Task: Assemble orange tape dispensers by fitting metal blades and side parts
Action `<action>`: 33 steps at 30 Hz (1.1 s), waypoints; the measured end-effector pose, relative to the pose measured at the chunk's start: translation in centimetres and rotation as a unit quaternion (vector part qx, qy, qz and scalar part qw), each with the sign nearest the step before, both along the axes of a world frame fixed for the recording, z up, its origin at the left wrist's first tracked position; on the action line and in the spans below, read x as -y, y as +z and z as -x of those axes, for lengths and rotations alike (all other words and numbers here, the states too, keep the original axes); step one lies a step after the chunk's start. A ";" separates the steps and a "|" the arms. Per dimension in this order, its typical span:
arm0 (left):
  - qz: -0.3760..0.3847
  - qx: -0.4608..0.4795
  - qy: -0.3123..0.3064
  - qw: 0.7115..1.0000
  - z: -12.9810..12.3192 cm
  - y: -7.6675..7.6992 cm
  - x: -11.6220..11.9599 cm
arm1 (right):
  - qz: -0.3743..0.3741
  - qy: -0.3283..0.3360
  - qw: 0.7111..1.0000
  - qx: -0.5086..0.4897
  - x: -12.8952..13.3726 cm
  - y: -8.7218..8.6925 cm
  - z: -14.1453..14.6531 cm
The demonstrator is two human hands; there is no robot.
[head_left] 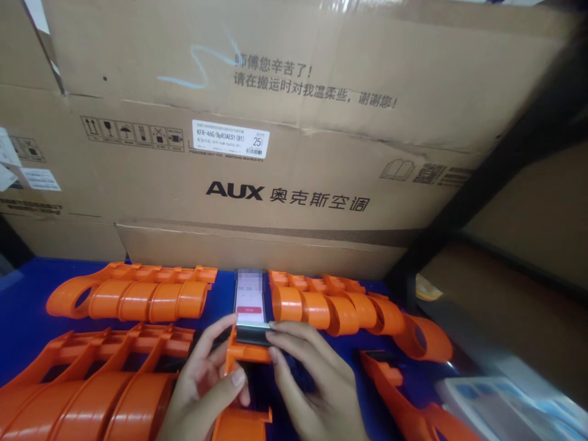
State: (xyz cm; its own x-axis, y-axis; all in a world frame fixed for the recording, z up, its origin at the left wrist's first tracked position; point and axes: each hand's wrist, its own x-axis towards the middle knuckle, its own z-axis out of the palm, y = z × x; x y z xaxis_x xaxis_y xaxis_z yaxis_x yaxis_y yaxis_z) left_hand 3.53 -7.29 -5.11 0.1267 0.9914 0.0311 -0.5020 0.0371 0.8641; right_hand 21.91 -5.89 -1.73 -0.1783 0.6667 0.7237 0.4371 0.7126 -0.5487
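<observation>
An orange plastic part point(250, 353) with a black strip point(252, 334) across its far end is held between my two hands at the lower middle. My left hand point(206, 383) grips its left side, thumb and fingers closed on the orange edge. At the right end of the black strip, the fingertips of my right hand point(316, 373) press together, the thumb just below. Just beyond the part, a phone point(249, 300) with a lit screen lies on the blue surface. More orange shows below the held part, between my wrists.
Rows of orange curved parts lie at the back left point(149, 299), front left point(96, 398) and back right point(342, 309). Another orange part point(395, 398) is at the lower right, beside a white and blue box point(487, 407). A large cardboard box point(294, 165) stands behind.
</observation>
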 end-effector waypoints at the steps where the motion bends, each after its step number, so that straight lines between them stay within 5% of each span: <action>1: 0.005 -0.002 0.003 1.000 0.0 -0.1 0.0 | 0.005 0.002 1.000 -0.003 0.1 0.0 0.0; 12: 0.012 -0.022 0.049 0.998 0.0 0.2 0.1 | 0.086 0.032 0.996 -0.025 0.2 1.4 -0.3; 16: 0.019 -0.033 0.067 0.997 0.1 0.5 0.2 | 0.115 -0.075 0.988 -0.066 -1.1 1.4 -2.5; 20: 0.039 -0.049 0.070 0.996 0.0 0.8 0.3 | 0.206 -0.128 0.968 0.070 -2.5 0.9 -4.9; 24: 0.040 -0.083 0.077 0.993 -0.2 1.1 0.6 | 0.270 -0.157 0.912 0.268 -2.6 0.8 -5.5; 33: 0.046 -0.102 0.083 0.990 -0.4 1.0 0.5 | 0.182 -0.185 0.899 0.353 -2.2 -0.6 -4.0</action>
State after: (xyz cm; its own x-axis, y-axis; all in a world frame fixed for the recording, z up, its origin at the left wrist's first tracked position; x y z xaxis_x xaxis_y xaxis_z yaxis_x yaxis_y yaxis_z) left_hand 3.92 -7.83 -4.12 -0.0428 0.9967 -0.0693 -0.3237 0.0518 0.9447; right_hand 25.88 -3.64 -2.29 -0.2252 0.9446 0.2386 0.9383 0.2763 -0.2082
